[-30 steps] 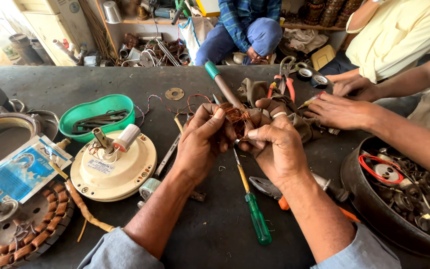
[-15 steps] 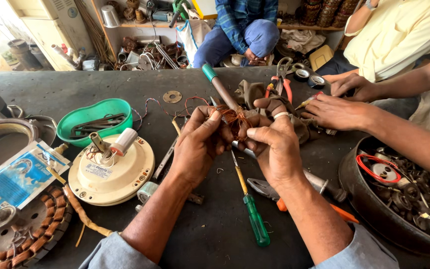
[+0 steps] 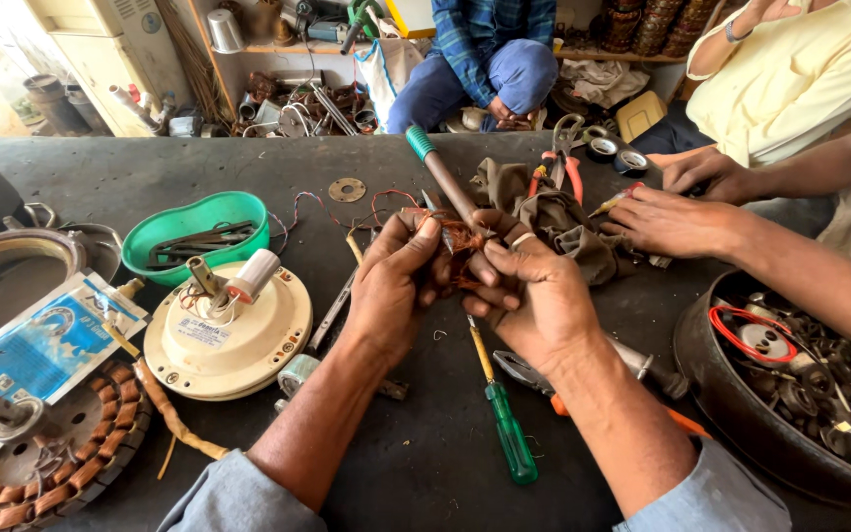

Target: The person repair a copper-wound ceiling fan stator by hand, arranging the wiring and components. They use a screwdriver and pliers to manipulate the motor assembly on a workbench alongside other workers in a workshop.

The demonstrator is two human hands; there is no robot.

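Fingers of left hand (image 3: 401, 281) and right hand (image 3: 534, 296) pinched tangled copper wire bundle (image 3: 460, 246) above dark bench (image 3: 150, 172); gentle, even tension advisable.

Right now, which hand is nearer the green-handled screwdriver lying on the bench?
Right. The right hand is directly above the green-handled screwdriver, over its shaft; the left hand is farther off, up and left.

A dark worktop (image 3: 199, 167) fronts cluttered wooden shelves (image 3: 278, 47), with daylight at the far left.
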